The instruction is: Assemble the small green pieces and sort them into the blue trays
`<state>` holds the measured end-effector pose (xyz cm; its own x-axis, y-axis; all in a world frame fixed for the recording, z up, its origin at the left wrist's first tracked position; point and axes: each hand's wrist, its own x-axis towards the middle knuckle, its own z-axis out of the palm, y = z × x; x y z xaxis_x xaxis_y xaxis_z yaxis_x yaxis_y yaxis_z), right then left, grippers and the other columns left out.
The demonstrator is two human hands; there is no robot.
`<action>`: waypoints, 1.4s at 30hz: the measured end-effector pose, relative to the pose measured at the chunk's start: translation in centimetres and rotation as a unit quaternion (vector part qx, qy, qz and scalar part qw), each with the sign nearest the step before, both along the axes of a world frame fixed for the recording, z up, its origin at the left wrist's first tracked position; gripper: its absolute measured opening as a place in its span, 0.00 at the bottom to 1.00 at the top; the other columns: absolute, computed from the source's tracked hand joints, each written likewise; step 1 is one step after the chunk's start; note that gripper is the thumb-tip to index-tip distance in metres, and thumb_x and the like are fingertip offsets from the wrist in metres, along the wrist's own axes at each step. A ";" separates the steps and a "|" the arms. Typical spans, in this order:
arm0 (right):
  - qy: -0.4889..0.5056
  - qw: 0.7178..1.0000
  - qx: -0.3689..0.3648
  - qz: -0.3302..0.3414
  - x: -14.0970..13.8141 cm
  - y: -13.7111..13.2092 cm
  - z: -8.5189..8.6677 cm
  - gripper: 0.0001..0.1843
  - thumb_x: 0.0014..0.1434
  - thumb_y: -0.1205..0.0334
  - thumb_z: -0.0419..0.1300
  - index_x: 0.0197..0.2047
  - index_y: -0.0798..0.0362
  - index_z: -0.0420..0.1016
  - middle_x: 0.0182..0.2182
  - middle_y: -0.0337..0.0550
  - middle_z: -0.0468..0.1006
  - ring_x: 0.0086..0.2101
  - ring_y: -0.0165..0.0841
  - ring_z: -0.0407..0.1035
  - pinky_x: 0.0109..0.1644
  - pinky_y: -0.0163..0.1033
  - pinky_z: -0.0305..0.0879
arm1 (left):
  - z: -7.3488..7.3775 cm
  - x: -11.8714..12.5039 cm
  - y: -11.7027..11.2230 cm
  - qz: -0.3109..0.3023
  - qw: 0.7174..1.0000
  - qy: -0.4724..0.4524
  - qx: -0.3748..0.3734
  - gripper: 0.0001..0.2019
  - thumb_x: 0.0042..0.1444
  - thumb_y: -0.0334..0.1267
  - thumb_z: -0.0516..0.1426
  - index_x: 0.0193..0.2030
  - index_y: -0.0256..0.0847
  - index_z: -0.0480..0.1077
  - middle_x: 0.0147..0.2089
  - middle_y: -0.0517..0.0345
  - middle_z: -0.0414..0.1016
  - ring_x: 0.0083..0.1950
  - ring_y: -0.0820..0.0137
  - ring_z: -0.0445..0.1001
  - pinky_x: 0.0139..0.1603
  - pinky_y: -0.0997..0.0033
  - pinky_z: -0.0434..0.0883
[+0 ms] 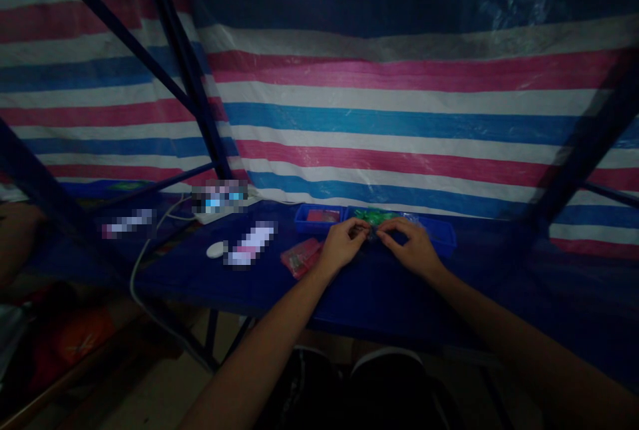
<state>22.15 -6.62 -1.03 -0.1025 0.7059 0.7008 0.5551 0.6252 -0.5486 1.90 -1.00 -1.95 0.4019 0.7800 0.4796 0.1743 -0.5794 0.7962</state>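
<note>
My left hand and my right hand meet over the dark blue table, fingers pinched together around a small dark object that I cannot make out. Just behind the hands stands a blue tray holding green pieces. A smaller blue tray with something red inside sits to its left. A red packet lies on the table beside my left wrist.
A small white round object and a white cable lie at the left of the table. Dark blue frame bars cross in front of a striped tarpaulin. The scene is dim.
</note>
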 end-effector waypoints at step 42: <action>0.060 0.997 -0.035 -0.036 0.5 0.6 -0.6 0.21 0.60 0.49 0.67 0.53 0.49 0.78 0.49 0.50 0.82 0.36 0.39 0.78 0.44 0.48 0.76 | -0.2 0.3 -0.1 -0.055 0.997 -0.034 -0.040 0.13 0.61 0.37 0.63 0.51 0.38 0.72 0.43 0.50 0.82 0.44 0.66 0.82 0.45 0.69 0.77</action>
